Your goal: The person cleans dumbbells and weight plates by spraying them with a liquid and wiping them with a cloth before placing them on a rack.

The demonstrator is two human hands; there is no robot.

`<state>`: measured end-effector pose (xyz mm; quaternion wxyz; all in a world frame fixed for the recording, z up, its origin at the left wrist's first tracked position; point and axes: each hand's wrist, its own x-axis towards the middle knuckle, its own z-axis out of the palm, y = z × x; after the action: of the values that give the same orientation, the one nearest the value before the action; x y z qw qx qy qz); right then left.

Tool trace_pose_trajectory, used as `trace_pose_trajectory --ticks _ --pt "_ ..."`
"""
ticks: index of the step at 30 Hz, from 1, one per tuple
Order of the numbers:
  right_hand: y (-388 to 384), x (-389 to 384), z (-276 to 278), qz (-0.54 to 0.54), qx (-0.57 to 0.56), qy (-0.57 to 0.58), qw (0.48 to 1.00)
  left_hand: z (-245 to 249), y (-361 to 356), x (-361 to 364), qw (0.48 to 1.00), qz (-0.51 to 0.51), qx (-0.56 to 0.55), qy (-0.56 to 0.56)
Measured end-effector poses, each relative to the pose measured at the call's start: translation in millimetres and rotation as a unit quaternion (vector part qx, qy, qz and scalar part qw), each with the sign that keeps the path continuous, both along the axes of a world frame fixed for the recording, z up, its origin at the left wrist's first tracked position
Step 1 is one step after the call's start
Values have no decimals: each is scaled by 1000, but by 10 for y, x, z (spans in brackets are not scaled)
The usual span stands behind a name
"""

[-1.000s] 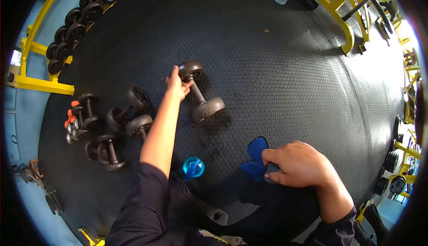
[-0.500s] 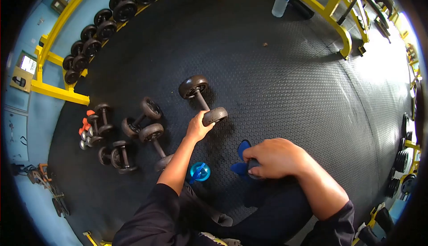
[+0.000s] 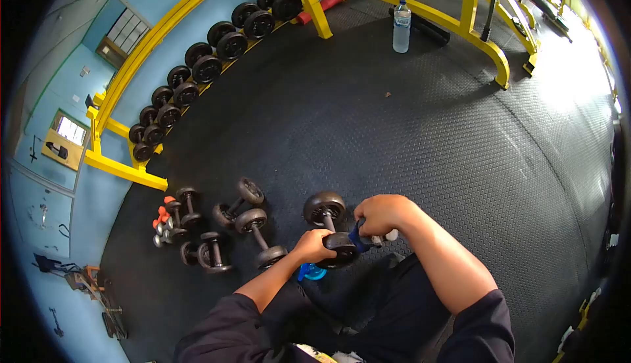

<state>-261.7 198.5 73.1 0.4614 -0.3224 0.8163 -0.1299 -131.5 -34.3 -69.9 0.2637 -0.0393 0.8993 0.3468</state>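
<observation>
My left hand [image 3: 314, 247] is closed on a dark dumbbell [image 3: 325, 206], gripping it beside its near weight. The dumbbell is tilted, its far weight pointing away from me. In my right hand [image 3: 384, 217] is a blue cloth [image 3: 358, 238], pressed against the right side of the near weight. Something dark also shows under my right fingers, too small to make out. A turquoise container [image 3: 314, 272] is by my legs, partly hidden behind the near weight and my left forearm.
Several dumbbells [image 3: 258, 231] lie on the black rubber floor to my left, near small orange dumbbells [image 3: 163, 216]. A yellow rack [image 3: 125, 169] with more dumbbells stands at the far left. A water bottle [image 3: 401, 29] stands ahead, near a yellow machine frame [image 3: 490, 50].
My left hand has brought the dumbbell nearer and to the right. My right hand has moved the blue cloth up against its near weight. The camera view has shifted too.
</observation>
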Motion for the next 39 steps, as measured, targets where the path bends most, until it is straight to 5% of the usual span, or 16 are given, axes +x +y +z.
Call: trace_pose_trajectory --ticks 6,10,11,19,23,24,26,28,29,30,31,35,39 --pt "112 -46 -19 -46 0 39 998 62 -68 114 938 159 302 -60" --pt "168 -6 -35 -62 11 27 998 -190 -191 80 919 253 287 92" --pt "176 -1 -52 -73 7 30 997 -237 -192 48 890 324 310 84" --pt "77 -91 -233 -96 -35 26 994 -790 -891 48 812 401 406 121" --pt "82 -110 -293 -165 -107 9 980 -999 -779 127 828 429 295 209" --pt "98 -122 -255 -163 -95 8 982 -1014 -807 247 825 432 299 210" --pt "149 -102 -186 -172 -82 11 982 -1066 -892 628 766 461 447 24" --pt "238 -100 -143 -191 -72 13 979 -1054 -962 1106 864 320 382 76" --pt "273 -90 -152 -187 -68 16 980 -873 -924 1303 861 322 387 78" --pt "298 -89 -164 -183 -61 29 981 -636 -882 1487 978 161 129 31" --pt "311 -99 -185 -178 -55 40 982 -504 -869 1576 989 -15 -145 -20" --pt "303 -59 -301 -153 -63 82 983 -732 -874 1579 995 1 -100 12" --pt "232 -5 -235 -161 -51 60 984 -1046 -701 1256 976 81 106 174"
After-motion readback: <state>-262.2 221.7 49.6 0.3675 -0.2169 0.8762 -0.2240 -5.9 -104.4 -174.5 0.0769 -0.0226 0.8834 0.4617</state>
